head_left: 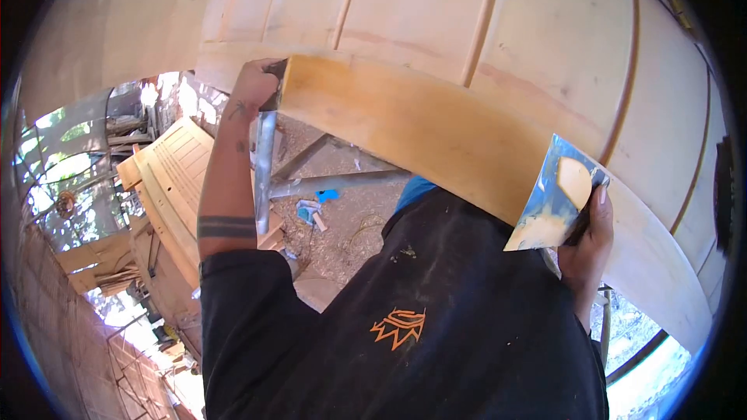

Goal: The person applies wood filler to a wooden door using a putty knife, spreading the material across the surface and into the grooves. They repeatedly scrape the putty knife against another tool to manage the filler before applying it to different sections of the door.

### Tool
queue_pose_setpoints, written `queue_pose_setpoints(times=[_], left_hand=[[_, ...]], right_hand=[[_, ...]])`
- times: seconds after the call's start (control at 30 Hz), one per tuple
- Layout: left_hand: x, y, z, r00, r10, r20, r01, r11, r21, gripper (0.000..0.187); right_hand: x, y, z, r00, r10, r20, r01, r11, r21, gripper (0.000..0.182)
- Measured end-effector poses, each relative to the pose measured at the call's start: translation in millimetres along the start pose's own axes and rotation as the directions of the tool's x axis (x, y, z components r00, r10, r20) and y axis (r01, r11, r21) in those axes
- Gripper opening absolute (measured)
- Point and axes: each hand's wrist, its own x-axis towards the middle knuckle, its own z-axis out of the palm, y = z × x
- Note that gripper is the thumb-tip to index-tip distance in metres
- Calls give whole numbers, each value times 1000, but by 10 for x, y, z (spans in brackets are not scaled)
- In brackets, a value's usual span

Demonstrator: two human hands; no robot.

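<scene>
My left hand [258,84] is closed at the left end of a yellowish curved wooden strip [405,113], its fingers around something dark and mostly hidden. In my right hand [593,237] is a thin blue-and-white plate [545,206], gripped at its right edge with the thumb on top. A cream-coloured lump of paste [574,181] lies on the plate's upper part, and more paste is smeared along its lower edge. The plate is held over the right part of the strip.
A large pale panel [552,39] with raised ribs spans the top. Below it are a metal post [264,171] and crossing bars. At the left stands a slatted wooden piece [173,187]. Blue scraps [327,195] lie on the littered ground [342,241].
</scene>
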Motion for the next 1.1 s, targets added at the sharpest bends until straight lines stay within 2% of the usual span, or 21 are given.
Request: queue_pose_setpoints(times=[0.03,0.07,0.13,0.23,0.3,0.33,0.37,0.47,0.57,0.63,0.67,0.7,0.8,0.87,0.93,1.0,1.07,1.1], left_hand=[[-73,60,159,984,157,81,-160,986,35,46],[-205,105,370,957,276,89,-287,947,147,46],[-431,206,693,859,495,134,-507,783,360,46],[-498,289,630,828,481,287,-552,785,279,34],[-112,84,361,892,438,114,-452,871,192,41],[-184,197,309,934,336,123,-348,932,99,40],[-65,123,231,980,173,100,-182,980,84,37],[-177,165,669,917,399,24,-384,862,332,37],[-886,591,1367,810,511,287,-580,769,269,43],[-1370,882,1758,610,627,485,-793,479,377,40],[-1552,1015,1864,541,527,656,-834,435,339,39],[-1642,1104,1896,453,403,795,-870,396,295,38],[-1302,1132,1442,313,514,799,-877,478,36,37],[-973,1296,1022,415,643,644,-850,526,24,36],[-635,1486,656,615,473,631,-705,689,169,34],[-204,1541,512,709,411,572,-662,667,341,29],[224,1579,574,661,327,675,-694,609,384,27],[265,1636,630,673,305,674,-690,585,426,27]], right_hand=[[-21,-18,-38,1000,4,21,-4,1000,12,40],[-37,-27,-62,999,13,49,-14,1000,22,41],[-50,-20,-64,1000,0,11,0,1000,2,41],[-72,-43,-98,999,-32,-4,32,999,-23,42],[-102,-56,-165,997,-70,-20,70,997,-20,42],[-112,-57,-211,997,-71,-25,71,997,-3,42],[-115,-57,-259,997,-71,-27,71,997,10,42],[-77,-49,-366,990,-121,-71,124,992,31,40],[-75,-84,-365,980,-183,-72,186,982,38,40],[-50,-170,-370,961,-254,-108,262,963,67,40],[-29,-208,-387,949,-289,-123,301,949,90,40],[2,-270,-474,935,-351,58,339,928,152,40],[-47,-429,-621,896,-411,171,366,899,242,39],[-107,-427,-662,901,-414,132,377,896,235,39],[-130,-370,-761,912,-399,95,373,903,213,39],[-163,-293,-636,920,-386,64,368,910,194,39],[-174,-203,-542,931,-364,2,359,919,163,39],[-173,-167,-493,933,-359,5,353,921,167,39]])
